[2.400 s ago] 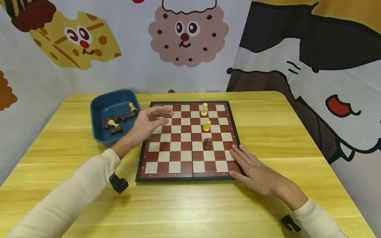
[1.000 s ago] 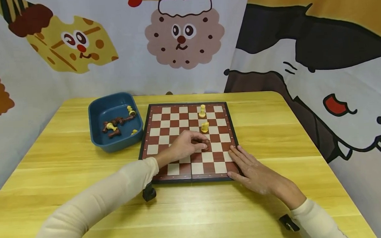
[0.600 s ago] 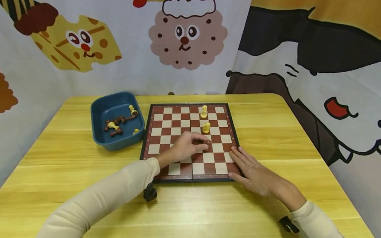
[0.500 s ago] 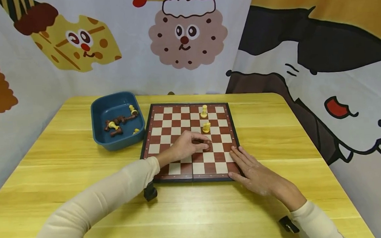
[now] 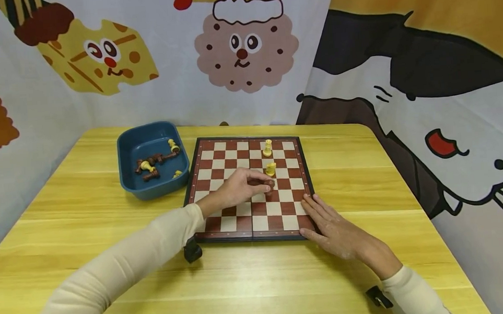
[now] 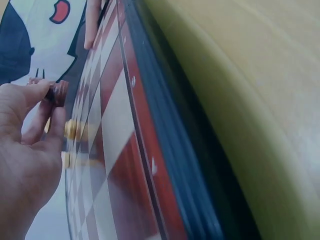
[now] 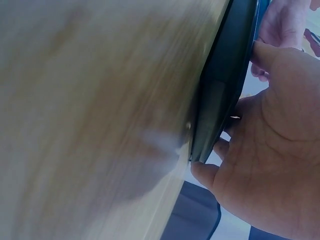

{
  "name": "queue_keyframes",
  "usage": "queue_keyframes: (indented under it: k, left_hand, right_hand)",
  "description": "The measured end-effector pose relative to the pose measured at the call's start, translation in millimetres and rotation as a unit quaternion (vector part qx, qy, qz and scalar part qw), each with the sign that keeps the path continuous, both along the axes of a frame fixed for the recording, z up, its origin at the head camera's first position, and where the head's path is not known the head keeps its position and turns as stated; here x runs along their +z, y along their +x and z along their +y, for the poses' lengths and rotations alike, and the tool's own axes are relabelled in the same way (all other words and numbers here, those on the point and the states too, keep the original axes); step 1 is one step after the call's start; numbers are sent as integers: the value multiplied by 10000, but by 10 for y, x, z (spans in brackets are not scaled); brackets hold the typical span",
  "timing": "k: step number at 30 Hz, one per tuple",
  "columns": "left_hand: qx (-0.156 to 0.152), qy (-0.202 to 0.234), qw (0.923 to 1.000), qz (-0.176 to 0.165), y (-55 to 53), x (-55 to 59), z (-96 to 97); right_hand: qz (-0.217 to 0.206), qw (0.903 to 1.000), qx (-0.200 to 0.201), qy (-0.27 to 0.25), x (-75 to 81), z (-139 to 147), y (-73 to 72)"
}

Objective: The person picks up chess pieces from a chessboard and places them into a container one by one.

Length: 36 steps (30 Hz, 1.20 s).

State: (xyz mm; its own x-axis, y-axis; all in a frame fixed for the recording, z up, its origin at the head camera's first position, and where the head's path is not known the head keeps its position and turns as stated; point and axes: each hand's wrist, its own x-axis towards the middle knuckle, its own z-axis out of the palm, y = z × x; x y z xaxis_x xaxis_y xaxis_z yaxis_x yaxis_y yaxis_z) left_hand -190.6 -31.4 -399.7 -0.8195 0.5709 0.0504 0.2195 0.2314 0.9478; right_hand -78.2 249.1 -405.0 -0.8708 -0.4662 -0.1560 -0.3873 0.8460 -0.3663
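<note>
My left hand (image 5: 237, 188) is over the chessboard (image 5: 234, 224) and pinches a brown chess piece (image 5: 271, 185) between thumb and fingers. In the left wrist view the brown piece's round base (image 6: 61, 93) shows, apart from the board's surface. Just beyond it stands a yellow knight (image 5: 270, 169), and behind that a taller yellow chess piece (image 5: 267, 148). At the board's near right corner rests my right hand (image 5: 340, 231), its fingers extended over the edge. The right wrist view shows that palm (image 7: 280, 145) beside the board's dark side (image 7: 220, 90).
Left of the board, a blue bin (image 5: 134, 188) holds several brown and yellow chess pieces lying on their sides. The board lies on a wooden table (image 5: 259, 281). A printed cartoon curtain (image 5: 161, 102) hangs behind the table.
My left hand has come from the bin side to the brown piece, gripped it and moved it slightly up and away. A yellow piece hidden earlier shows in the bin. The right hand stays put.
</note>
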Motion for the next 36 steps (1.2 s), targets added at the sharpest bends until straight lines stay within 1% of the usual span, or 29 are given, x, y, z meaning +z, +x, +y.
queue_keyframes:
  k: [4,9,15,20,23,26,28,32,36]
  left_hand:
    - [-39,-133,9995,275,-39,-22,-89]
    - [49,-122,9990,417,-53,-10,-218]
    - [328,23,9991,269,-63,26,-379]
    - [654,-68,9977,178,-54,53,-505]
    - [803,-141,9964,234,-53,78,-576]
    - [937,-197,9946,392,-65,113,-667]
    - [1052,-224,9933,424,-75,141,-737]
    - [1248,-183,9909,472,-98,187,-888]
    - [1384,-160,9885,591,-109,218,-1040]
  right_hand:
    - [92,9999,32,-45,0,-10,5]
    - [86,9999,27,-49,-13,-12,10]
    - [46,10000,9,-86,-17,-17,12]
    - [47,9999,13,-130,-21,-14,15]
    - [19,9999,-12,-124,-14,-2,19]
    - [-47,9999,-40,-118,3,9,21]
    - [-50,9999,-23,-111,3,16,17]
    - [-27,9999,33,-110,-7,16,13]
    - [35,9999,63,-154,-23,8,9]
